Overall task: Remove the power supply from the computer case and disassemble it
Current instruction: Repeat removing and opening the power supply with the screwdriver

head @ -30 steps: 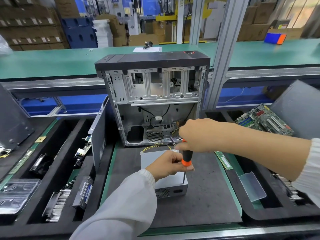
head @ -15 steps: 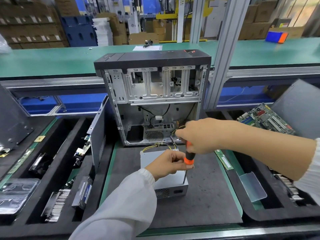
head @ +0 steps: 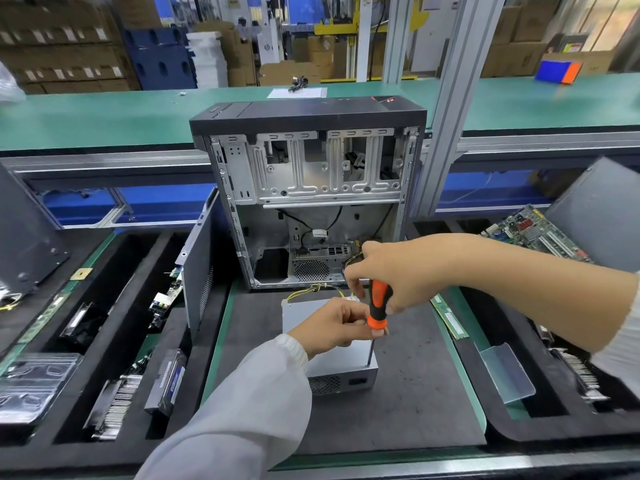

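The power supply [head: 341,362] sits out of the computer case [head: 308,188], flat on the dark mat [head: 408,393] of the counter, right under both hands; its vented end faces the person and its yellow and black wires [head: 311,289] trail back toward the case just beyond the hands. The case stands upright with its side off and its inside bare metal showing.

The right hand [head: 398,271] comes in from the right and curls its fingers round the top of the orange and black screwdriver [head: 377,306], holding it nearly upright. The thin shaft runs down below that hand and its tip meets the top of the power supply at the near right corner. The left hand [head: 332,323], reaching out of a white sleeve [head: 242,403], rests on top of the power supply just beside the shaft, with its fingertips pinched at the lower end of the orange handle.

Left of the left hand a grey side panel [head: 201,271] leans upright against the foam tray [head: 104,341], which holds loose parts. Right of the right hand a green circuit board [head: 533,233] lies tilted, and a clear plastic piece [head: 505,372] lies nearer
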A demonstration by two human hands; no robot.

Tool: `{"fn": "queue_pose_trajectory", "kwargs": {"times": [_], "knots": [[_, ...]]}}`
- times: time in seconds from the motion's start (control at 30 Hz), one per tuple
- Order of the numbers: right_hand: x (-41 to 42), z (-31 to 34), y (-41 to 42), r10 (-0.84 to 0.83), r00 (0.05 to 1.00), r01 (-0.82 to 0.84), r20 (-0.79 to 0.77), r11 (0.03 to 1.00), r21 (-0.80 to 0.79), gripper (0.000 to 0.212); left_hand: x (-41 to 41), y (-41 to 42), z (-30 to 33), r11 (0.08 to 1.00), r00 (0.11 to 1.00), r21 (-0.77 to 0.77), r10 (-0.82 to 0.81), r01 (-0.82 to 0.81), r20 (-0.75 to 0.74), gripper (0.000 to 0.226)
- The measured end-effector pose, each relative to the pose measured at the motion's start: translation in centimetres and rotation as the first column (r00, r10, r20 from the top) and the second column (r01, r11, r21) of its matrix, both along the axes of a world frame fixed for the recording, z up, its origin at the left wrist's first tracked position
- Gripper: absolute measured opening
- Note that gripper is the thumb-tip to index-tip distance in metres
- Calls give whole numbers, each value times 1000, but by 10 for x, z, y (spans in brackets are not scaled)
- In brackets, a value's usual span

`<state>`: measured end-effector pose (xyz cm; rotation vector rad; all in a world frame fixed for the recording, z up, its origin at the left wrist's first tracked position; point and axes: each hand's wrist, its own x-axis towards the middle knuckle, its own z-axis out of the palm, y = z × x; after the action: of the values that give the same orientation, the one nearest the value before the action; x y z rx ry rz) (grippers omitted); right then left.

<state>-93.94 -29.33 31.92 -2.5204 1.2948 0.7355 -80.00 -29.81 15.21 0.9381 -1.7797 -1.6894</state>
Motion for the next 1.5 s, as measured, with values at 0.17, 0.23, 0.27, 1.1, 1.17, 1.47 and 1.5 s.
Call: {"fn": "queue_pose_trajectory", "kwargs": {"times": [0.17,0.23,0.27,1.1,1.17,1.47,1.5], "knots": [[5,-4,4,-136,991,133,0,968,-211,50,1,0,1,999,999,-20,33,-33,11,12],[7,-9,2,-108,994,94,-34,954,-284,49,0,0,-1,999,998,-19,36,-36,41,22],[8,-10,1,-81,996,73,-25,966,-248,44,0,-1,-3,999,998,-10,38,-37,48,27],[-10,8,-9,-85,979,107,186,988,-110,25,10,6,-40,950,903,-302,195,-77,383,9],[-12,10,-10,-117,967,147,229,982,-119,18,18,2,-39,947,894,-282,254,-153,369,12],[-27,-50,-30,-555,611,396,565,832,389,14,67,-19,-34,754,764,125,637,-645,99,28],[-30,-63,-30,-612,590,378,527,786,489,15,71,-20,-33,727,750,219,661,-651,35,30]]}}
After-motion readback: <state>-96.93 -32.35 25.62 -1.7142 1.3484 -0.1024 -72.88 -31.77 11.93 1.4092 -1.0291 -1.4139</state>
